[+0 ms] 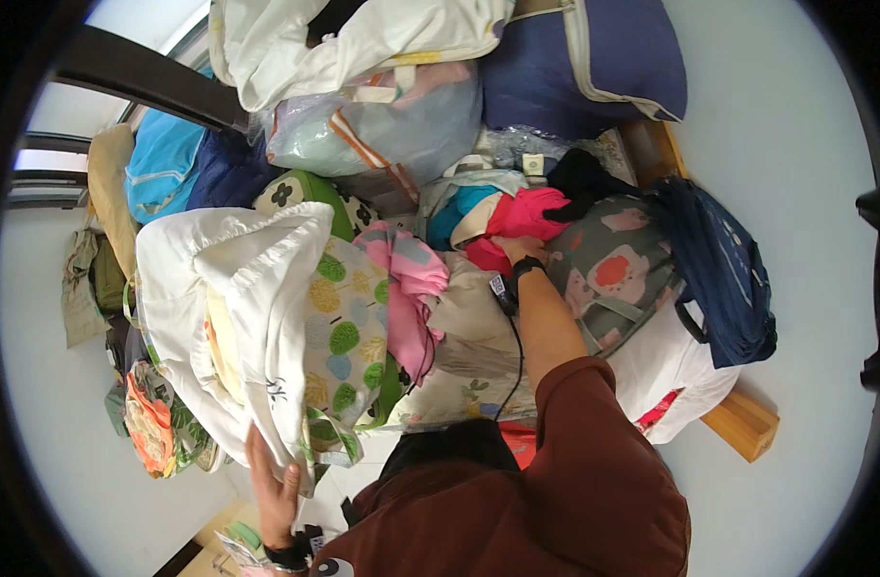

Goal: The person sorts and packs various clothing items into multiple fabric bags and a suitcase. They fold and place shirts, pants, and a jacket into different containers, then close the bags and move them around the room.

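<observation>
My left hand rests against the lower edge of a large white fabric bag, thumb apart from the fingers; whether it pinches the cloth is unclear. This bag gapes over a leaf-print fabric bag. My right hand reaches into a heap of clothes, its fingers partly hidden at a bright pink-red garment. Teal cloth and a black garment lie beside it. A pink garment and a beige cloth are nearer the middle. At the right hand's side stands a gray printed bag.
Behind are a clear plastic storage bag and a purple-blue storage bag. A navy backpack stands against the right wall, above a wooden bed-frame end. A black cable hangs by my right arm. Bags hang at the left wall.
</observation>
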A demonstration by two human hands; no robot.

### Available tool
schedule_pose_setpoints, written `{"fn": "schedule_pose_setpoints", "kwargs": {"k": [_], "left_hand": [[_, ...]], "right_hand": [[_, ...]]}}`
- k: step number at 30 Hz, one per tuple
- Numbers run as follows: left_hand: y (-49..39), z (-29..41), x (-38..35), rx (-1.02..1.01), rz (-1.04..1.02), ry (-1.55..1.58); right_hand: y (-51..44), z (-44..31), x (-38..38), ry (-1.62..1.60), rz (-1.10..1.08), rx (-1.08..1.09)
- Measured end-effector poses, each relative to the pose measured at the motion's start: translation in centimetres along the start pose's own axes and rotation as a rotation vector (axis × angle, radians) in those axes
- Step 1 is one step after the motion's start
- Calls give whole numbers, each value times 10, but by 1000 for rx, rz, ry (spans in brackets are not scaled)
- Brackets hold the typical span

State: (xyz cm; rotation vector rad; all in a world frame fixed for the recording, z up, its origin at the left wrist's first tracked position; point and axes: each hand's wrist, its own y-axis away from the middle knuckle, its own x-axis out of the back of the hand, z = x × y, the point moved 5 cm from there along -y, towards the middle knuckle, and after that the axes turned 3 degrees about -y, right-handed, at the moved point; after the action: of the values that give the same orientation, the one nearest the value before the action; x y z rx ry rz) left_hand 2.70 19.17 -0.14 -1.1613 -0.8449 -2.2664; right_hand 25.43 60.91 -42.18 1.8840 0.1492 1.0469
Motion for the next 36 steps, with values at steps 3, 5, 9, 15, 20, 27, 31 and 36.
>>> {"fn": "schedule_pose_setpoints", "kwargs": {"k": [3, 5, 9, 15, 20, 27, 31, 36], "left_hand": [[4, -20, -24, 9, -20, 22], [-3, -30, -35, 22, -25, 27], [-19, -35, -47, -74, -6, 6], [-26, -35, -51, -131, 14, 33], [-28, -31, -47, -162, 18, 82], [-28, -33, -49, -196, 57, 95], [-27, -32, -47, -226, 87, 111], [-24, -38, -40, -196, 75, 178]], "right_hand": [[-2, 1, -1, 96, 207, -24], [-6, 4, -1, 104, 251, 30], [-16, 13, -1, 22, 83, 285], [26, 21, 30, -207, -177, 687], [144, 58, 59, -18, -38, 1104], [200, 88, 35, 514, 142, 1045], [244, 125, 20, 361, 165, 1129], [302, 214, 17, 148, 34, 836]]}}
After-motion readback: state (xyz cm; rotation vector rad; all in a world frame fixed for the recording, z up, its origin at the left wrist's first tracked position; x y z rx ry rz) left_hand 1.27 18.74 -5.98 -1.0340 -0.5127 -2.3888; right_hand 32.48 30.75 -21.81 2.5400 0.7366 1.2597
